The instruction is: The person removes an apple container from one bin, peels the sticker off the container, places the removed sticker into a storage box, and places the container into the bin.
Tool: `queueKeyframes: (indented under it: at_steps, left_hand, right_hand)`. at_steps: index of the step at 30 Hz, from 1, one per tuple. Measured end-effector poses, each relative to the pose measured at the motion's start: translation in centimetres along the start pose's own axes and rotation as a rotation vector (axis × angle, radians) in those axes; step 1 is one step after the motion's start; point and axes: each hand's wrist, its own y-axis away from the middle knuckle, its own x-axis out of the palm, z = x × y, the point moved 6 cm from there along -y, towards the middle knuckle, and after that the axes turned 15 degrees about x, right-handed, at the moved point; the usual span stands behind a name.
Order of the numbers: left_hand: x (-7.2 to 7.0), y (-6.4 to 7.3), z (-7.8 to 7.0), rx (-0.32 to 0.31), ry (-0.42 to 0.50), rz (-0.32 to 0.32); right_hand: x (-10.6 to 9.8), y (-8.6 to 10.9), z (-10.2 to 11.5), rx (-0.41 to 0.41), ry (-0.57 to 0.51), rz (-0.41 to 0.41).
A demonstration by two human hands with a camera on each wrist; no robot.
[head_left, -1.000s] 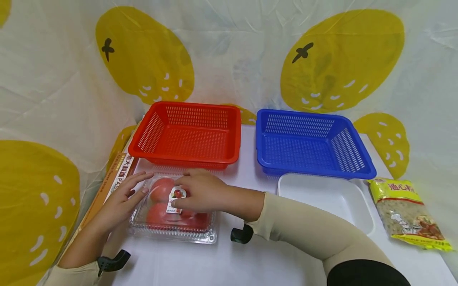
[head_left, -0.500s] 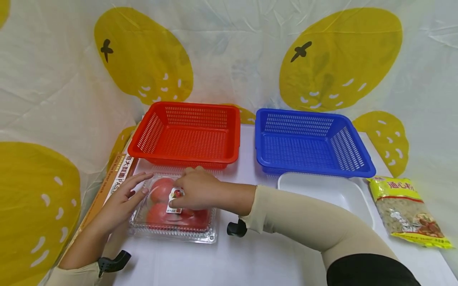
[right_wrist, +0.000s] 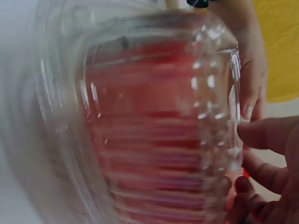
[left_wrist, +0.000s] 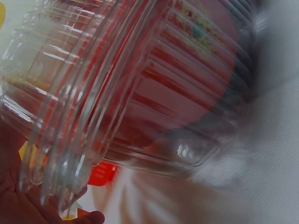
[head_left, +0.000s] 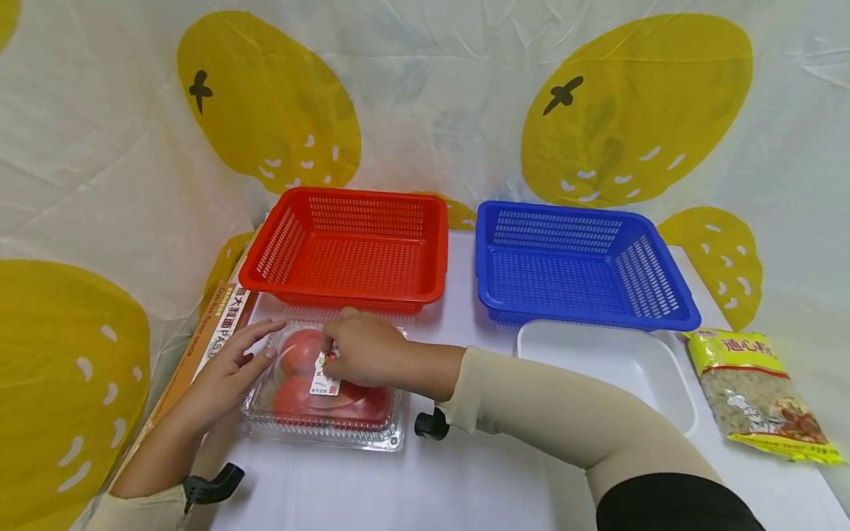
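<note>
A clear plastic clamshell box (head_left: 319, 434) stands on the table at front left, with red round fruits like tomatoes (head_left: 291, 398) inside. On its lid is a white label (head_left: 325, 385) with a small picture. My right hand (head_left: 368, 346) pinches the label's upper part between thumb and curled fingers, which partly hide it. My left hand (head_left: 229, 376) rests at the box's left side, its fingers mostly straight. The left wrist view shows the box's ribbed side (left_wrist: 177, 84) close up. In the right wrist view, the right thumb (right_wrist: 266, 133) is at the lid.
Behind the box stands a red basket (head_left: 345, 299), with a blue basket (head_left: 591, 317) to its right. A white tray (head_left: 598, 354) lies in front of the blue one. A yellow bag (head_left: 757, 398) is at far right, and a printed pasta package (head_left: 215, 324) lies at left.
My right hand's fingers have curled in more tightly over the label, and the wrist has shifted slightly left. The label's upper part now looks bent. My left hand and the box stay put.
</note>
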Motion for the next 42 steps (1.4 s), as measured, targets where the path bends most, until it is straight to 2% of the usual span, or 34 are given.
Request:
queueKeyframes:
  at_steps: [7,10,16,22,25,36,38,42]
  left_hand:
    - [0.1,0.0,0.2,-0.016,0.02,-0.002]
    - [0.2,0.0,0.2,-0.02,0.016,0.003]
    - [0.2,-0.1,0.3,-0.028,0.019,0.007]
    - [0.2,-0.1,0.3,-0.042,0.026,0.009]
    - [0.2,-0.1,0.3,-0.046,0.036,0.006]
    - [0.3,-0.1,0.1,-0.048,0.055,0.009]
    - [0.3,0.0,0.1,-0.059,0.048,0.011]
    - [0.3,0.1,0.2,-0.067,0.04,0.017]
  right_hand:
    - [0.0,-0.7,-0.4,-0.025,-0.07,-0.096]
    - [0.0,-0.7,-0.5,-0.035,-0.089,-0.11]
    - [-0.2,-0.7,-0.9,-0.089,-0.203,-0.141]
    - [-0.2,-0.6,-1.0,-0.156,-0.231,-0.176]
    - [0.0,-0.6,-1.1,-0.179,-0.265,-0.147]
    - [-0.1,-0.5,-1.6,-0.267,-0.399,0.044]
    - [-0.5,-0.2,-1.6,-0.267,-0.499,0.088]
    - [-2.0,0.9,-1.9,-0.241,-0.765,0.166]
